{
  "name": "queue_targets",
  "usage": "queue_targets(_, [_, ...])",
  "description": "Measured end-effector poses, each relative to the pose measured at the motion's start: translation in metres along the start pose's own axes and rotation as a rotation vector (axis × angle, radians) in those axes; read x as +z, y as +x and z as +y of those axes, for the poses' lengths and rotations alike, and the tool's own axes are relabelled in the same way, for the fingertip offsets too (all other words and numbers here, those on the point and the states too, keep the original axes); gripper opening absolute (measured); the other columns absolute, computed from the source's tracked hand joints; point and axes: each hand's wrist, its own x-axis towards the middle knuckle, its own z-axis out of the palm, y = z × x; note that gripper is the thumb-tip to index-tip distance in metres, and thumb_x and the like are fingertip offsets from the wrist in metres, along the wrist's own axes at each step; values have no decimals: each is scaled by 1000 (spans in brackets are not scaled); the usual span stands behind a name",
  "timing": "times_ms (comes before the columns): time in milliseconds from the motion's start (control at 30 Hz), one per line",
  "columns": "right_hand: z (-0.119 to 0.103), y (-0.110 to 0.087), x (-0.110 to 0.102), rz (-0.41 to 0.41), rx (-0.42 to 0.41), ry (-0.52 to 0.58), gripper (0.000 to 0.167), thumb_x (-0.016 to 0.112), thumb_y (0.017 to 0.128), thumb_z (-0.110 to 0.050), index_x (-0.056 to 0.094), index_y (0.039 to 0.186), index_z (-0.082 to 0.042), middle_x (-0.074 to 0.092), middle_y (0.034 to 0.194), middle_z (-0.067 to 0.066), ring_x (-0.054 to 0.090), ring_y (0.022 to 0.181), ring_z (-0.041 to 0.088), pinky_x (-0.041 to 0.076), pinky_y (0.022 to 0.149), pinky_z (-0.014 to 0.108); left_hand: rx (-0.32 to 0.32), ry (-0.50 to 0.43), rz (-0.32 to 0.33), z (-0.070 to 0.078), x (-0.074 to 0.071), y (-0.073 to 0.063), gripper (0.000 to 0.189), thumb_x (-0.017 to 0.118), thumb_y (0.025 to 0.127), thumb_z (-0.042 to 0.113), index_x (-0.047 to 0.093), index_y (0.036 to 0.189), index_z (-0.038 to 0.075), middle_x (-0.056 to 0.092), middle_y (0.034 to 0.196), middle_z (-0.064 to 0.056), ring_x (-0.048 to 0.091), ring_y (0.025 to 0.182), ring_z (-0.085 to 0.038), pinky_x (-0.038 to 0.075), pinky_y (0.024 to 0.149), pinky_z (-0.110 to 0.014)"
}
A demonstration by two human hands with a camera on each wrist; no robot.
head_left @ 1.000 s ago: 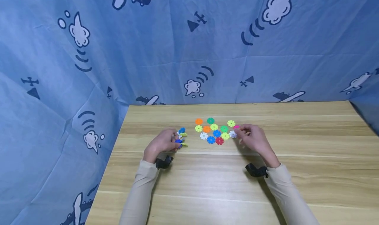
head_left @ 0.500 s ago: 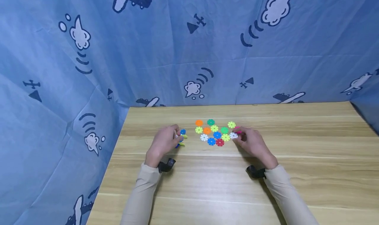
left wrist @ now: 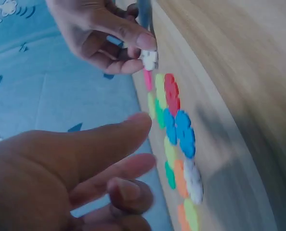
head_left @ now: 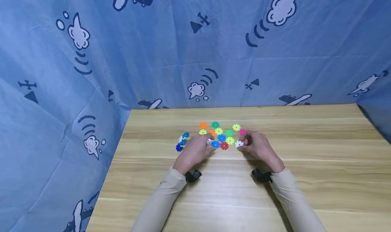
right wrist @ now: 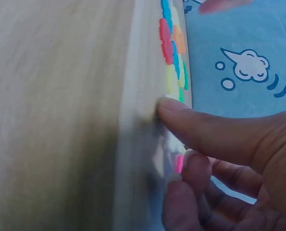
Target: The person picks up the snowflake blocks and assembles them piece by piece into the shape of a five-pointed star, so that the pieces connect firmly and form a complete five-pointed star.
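Note:
Several flat, notched snowflake discs lie in a loose group on the table, among them a red disc (head_left: 224,146), a blue disc (head_left: 215,144) and a green disc (head_left: 215,124). At the group's right end my right hand (head_left: 258,146) pinches a white snowflake disc (head_left: 239,143) between thumb and fingers; the left wrist view shows the white disc at the thumb tip too. My left hand (head_left: 195,152) is over the group's left end, thumb and fingers apart with nothing between them. It partly covers another white disc (head_left: 209,141) and an orange disc (head_left: 211,133).
Left of my left hand sits a cluster of blue, white and yellow discs (head_left: 179,147), some standing on edge. A pink disc (head_left: 242,132) lies just beyond my right fingers. A blue patterned cloth (head_left: 171,55) hangs behind the wooden table (head_left: 232,198).
My left hand has left the blue and yellow cluster and moved right to the loose discs. My right hand has drawn the white disc slightly toward me.

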Motion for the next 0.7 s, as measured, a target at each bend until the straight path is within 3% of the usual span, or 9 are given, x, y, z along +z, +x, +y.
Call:
queue_targets(67, [-2, -1, -1, -14, 9, 3, 27, 88, 83, -10, 66, 97, -2, 61, 80, 5, 56, 75, 18, 43, 71, 28, -7, 31, -20, 3, 4, 7, 38, 79, 95, 31, 73, 128, 13, 77, 106, -4, 58, 75, -15, 44, 61, -23])
queue_targets(133, [-3, -1, -2, -36, 26, 14, 28, 89, 82, -10, 65, 95, -3, 61, 79, 5, 55, 75, 19, 43, 69, 27, -20, 55, -26, 4, 7, 12, 38, 80, 93, 31, 74, 126, 14, 77, 106, -4, 58, 76, -15, 43, 61, -22])
queue_targets(267, [-5, -3, -3, -68, 42, 38, 28, 89, 81, -12, 66, 94, -3, 62, 80, 6, 55, 74, 19, 44, 64, 26, -79, 49, -11, 4, 11, 19, 32, 84, 90, 26, 74, 118, 15, 65, 80, -2, 51, 64, -16, 36, 55, -23])
queue_targets(367, [-6, -3, -5, -67, 42, 39, 25, 88, 83, -11, 66, 92, -4, 63, 80, 7, 55, 74, 19, 45, 63, 25, -107, 26, 7, 4, 13, 20, 29, 85, 89, 24, 74, 114, 15, 62, 77, -1, 46, 60, -16, 34, 54, -23])
queue_targets(500, [-7, -5, -8, -75, 45, 40, 20, 83, 89, -12, 65, 89, -4, 64, 80, 8, 56, 71, 18, 47, 60, 25, -112, 1, 23, 4, 14, 21, 29, 85, 88, 21, 75, 114, 12, 74, 97, -4, 48, 61, -15, 36, 54, -22])
queue_targets(700, [-7, -7, -11, -98, 50, 57, 17, 79, 92, -13, 67, 88, -3, 65, 80, 8, 58, 68, 17, 48, 58, 25, -89, 19, 27, 6, 14, 21, 35, 81, 91, 14, 72, 124, 8, 76, 121, -6, 62, 74, -18, 47, 59, -24])
